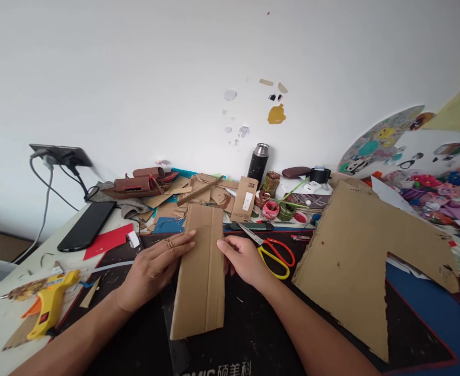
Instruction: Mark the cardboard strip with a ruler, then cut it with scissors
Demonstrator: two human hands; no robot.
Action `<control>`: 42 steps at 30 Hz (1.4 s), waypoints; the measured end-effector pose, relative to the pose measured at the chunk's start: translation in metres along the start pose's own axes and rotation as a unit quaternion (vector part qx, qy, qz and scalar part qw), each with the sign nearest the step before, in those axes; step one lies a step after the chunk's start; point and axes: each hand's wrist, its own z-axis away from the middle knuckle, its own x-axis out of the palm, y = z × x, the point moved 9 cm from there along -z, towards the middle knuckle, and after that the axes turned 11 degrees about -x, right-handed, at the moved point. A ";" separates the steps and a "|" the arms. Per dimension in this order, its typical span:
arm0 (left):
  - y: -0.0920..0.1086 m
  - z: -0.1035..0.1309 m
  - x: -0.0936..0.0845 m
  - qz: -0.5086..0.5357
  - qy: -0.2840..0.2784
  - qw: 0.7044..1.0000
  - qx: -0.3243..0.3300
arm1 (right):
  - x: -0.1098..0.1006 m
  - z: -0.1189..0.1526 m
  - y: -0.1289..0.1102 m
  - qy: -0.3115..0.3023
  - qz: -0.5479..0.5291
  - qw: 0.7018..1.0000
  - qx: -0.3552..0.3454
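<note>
A long strip of brown cardboard [200,277] with a crease running down its length is held between my two hands above the dark mat. My left hand [155,261] lies against its left edge, fingers stretched over the upper face and thumb hidden. On the right edge, my right hand [243,258] pinches the strip, thumb on top and the other fingers behind or beneath it. Scissors [274,256] with red and yellow handles lie just beyond my right hand, their blades parted.
A yellow hot glue gun [49,303] and a black phone [86,225] lie at left. A large cut cardboard sheet [347,261] covers much of the right side. Cardboard scraps [202,193], paint jars [271,210] and a black thermos [258,163] line the wall.
</note>
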 end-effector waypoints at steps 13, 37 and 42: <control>0.010 0.007 0.014 -0.022 -0.048 0.998 0.040 | -0.011 0.004 -0.011 0.019 0.219 0.975 -0.021; -0.087 0.014 0.006 0.479 0.101 0.698 -0.523 | -0.004 0.002 -0.009 0.032 -0.012 0.999 -0.001; -0.079 0.021 0.024 0.490 0.029 0.681 -0.543 | 0.002 0.003 -0.009 0.013 -0.055 0.998 0.014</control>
